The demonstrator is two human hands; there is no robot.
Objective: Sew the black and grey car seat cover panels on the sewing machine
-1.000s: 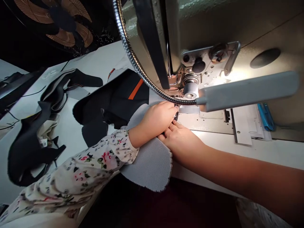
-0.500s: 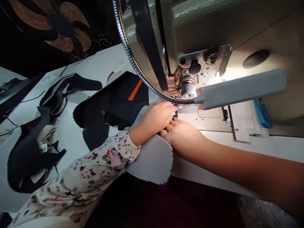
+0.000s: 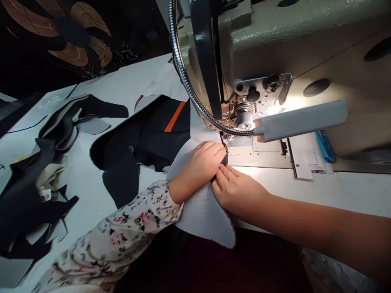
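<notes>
Fabric (image 3: 201,215) has pivoted at the needle (image 3: 225,144). My left hand (image 3: 200,165) fingers clamp it; my right hand (image 3: 236,189) fingers press flat, together.

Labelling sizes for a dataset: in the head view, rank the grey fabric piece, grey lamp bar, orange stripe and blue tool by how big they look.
1. grey fabric piece, also nearest the camera.
2. grey lamp bar.
3. orange stripe and blue tool look alike; no ranking between them.

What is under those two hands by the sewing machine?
A grey fabric piece lies under the left hand and partly under the right hand, on the white table. The fingers cover its edge by the sewing machine.
</notes>
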